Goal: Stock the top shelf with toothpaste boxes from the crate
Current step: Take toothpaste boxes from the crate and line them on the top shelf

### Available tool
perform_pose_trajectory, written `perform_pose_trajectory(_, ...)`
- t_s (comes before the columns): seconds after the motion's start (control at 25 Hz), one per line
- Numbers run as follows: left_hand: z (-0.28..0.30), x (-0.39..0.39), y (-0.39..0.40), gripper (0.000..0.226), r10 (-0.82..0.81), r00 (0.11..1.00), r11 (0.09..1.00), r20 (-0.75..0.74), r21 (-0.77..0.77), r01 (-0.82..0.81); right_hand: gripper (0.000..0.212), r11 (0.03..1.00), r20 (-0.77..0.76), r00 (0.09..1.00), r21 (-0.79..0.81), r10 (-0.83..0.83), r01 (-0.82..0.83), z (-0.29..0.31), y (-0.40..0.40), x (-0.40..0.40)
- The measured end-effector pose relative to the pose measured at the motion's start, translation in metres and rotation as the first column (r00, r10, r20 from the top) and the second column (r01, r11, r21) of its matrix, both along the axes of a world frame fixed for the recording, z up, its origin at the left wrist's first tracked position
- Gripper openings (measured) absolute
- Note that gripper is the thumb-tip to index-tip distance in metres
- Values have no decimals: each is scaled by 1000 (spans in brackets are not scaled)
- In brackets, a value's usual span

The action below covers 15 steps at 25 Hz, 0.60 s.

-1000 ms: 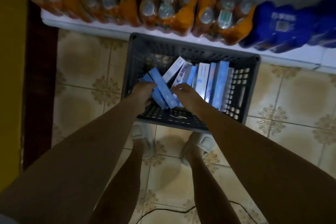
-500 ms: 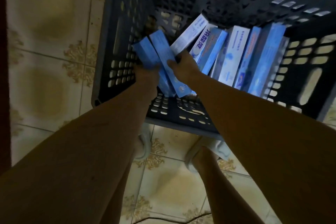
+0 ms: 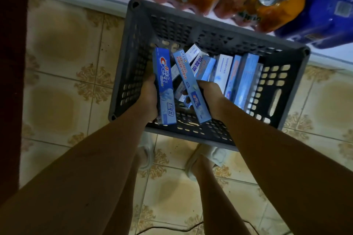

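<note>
Left hand (image 3: pixel 148 99) grips a Crest box (image 3: pixel 164 86), right hand (image 3: pixel 210 94) holds a second blue box (image 3: pixel 191 86), both over the grey crate (image 3: pixel 210 135). More toothpaste boxes (image 3: pixel 236 80) stand inside, toward its right.

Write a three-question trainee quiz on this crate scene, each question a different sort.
1. True or false: the left hand grips a blue Crest toothpaste box.
2. The dark grey perforated plastic crate stands on: A) a shelf B) the patterned tile floor C) a table.
3. Fill in: the right hand holds a second blue ____ box.

Key: 1 true; 2 B; 3 toothpaste.
</note>
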<state>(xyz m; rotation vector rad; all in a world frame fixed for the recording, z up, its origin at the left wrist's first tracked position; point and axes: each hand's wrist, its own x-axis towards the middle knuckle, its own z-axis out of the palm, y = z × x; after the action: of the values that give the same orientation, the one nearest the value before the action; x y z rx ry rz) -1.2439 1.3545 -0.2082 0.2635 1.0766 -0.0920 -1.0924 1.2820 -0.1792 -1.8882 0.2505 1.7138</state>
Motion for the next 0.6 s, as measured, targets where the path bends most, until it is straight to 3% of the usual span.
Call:
perform_pose_trajectory(0.04,10,3,0,70,82,996,990,15,115,-84,34,1000,4,1000,14,13,-13,12,0,2)
perform_pose_trajectory(0.08,21,8,7,72,23,999,991,-44,129,-17,33,999,2,1000,29,12,-12,23,0,3)
perform_pose_trajectory(0.12,40,12,8,71,31,982,990,-185,143,-4,33,999,-5,1000,42,4,-4,33,2,3)
perform_pose_trajectory(0.16,49,9,7,74,76,963,966,-258,259,-7,32,999,-14,1000,50,-4,5,44,4,3)
perform_pose_trajectory(0.24,74,11,10,77,81,962,946,-260,323,8,34,998,-24,1000,64,14,-12,68,7,3)
perform_pose_trajectory(0.4,144,14,20,46,0,964,945,-266,315,87,44,985,-13,998,163,62,-59,137,15,4)
perform_pose_trajectory(0.6,288,4,44,59,-30,984,957,-178,280,80,55,955,-76,997,294,-24,45,287,21,4)
